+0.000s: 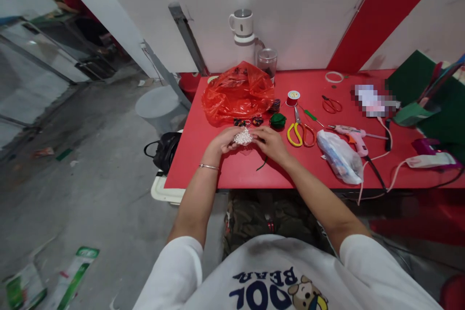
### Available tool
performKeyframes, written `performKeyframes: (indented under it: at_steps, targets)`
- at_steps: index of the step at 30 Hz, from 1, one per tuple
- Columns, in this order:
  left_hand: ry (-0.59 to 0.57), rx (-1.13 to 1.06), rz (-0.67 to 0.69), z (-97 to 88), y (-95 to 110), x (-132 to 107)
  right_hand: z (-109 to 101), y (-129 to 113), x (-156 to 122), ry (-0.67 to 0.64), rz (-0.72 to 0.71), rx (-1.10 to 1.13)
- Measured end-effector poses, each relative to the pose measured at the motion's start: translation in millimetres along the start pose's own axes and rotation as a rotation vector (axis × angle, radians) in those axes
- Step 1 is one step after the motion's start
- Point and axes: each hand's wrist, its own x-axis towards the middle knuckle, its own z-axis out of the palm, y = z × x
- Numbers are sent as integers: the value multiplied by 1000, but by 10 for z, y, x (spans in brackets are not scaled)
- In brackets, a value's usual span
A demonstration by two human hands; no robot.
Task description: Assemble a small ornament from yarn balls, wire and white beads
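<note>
Both my hands meet over the red table near its front left. My left hand and my right hand are closed around a small clear bag of white pearl beads, held between their fingertips just above the tabletop. A thin dark green wire lies on the table under my right hand. A silver bangle sits on my left wrist.
Behind the hands lie an orange plastic bag, a green ball, yellow-handled scissors, a red thread spool, a glue gun, a filled clear bag and small red scissors. A black bag rests left of the table.
</note>
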Motion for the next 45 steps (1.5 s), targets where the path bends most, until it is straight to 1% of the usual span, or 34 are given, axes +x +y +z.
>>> performKeyframes:
  at_steps: [1,3,5,7,9,11,13,16,17,19,22,25,28,30,34,36,37,39,42,44,45]
  targets:
    - [-10,93,-29,7,-9,-7,35,28,4,20,2,-3]
    - [-36,215,-36,31,-26,-16,69,82,-6,44,3,-6]
    - [-32,265,28,57,-44,-12,65,119,-22,59,16,4]
    - [35,323,125,69,-63,0,43,129,-27,78,46,-14]
    - [144,421,263,55,-80,11,18,115,-22,82,69,-93]
    - [236,582,423,14,-93,10,-1,87,-17,39,64,-202]
    - [310,785,540,-36,-103,-3,-13,57,-21,-26,47,-286]
    - [420,1018,598,-86,-117,-29,-16,23,-48,-72,26,-339]
    - [445,1058,612,-90,-121,-35,-14,16,-61,-67,20,-344]
    - [455,1089,658,-82,-130,-38,-9,10,-87,-36,6,-328]
    - [461,1045,712,-44,-138,-18,-5,21,-108,59,-3,-241]
    - [482,947,762,-14,-140,16,-18,51,-98,151,37,-175]
    - [491,844,820,-25,-134,53,-32,78,-80,171,74,-172]
    - [518,789,841,-56,-121,72,-25,78,-82,172,72,-176]
    - [576,730,847,-106,-78,80,-4,26,-107,197,46,-162]
    - [582,706,851,-93,-58,72,-59,10,-73,246,52,-164]
    - [575,686,850,-74,-52,67,-122,19,-28,281,63,-176]
    - [529,620,833,-17,-50,57,-321,95,127,370,107,-230]
    - [414,459,771,84,-62,45,-732,378,496,475,234,-411]
    - [345,355,723,137,-71,36,-978,644,766,454,303,-501]
    - [319,311,700,157,-73,30,-1069,778,888,405,342,-530]
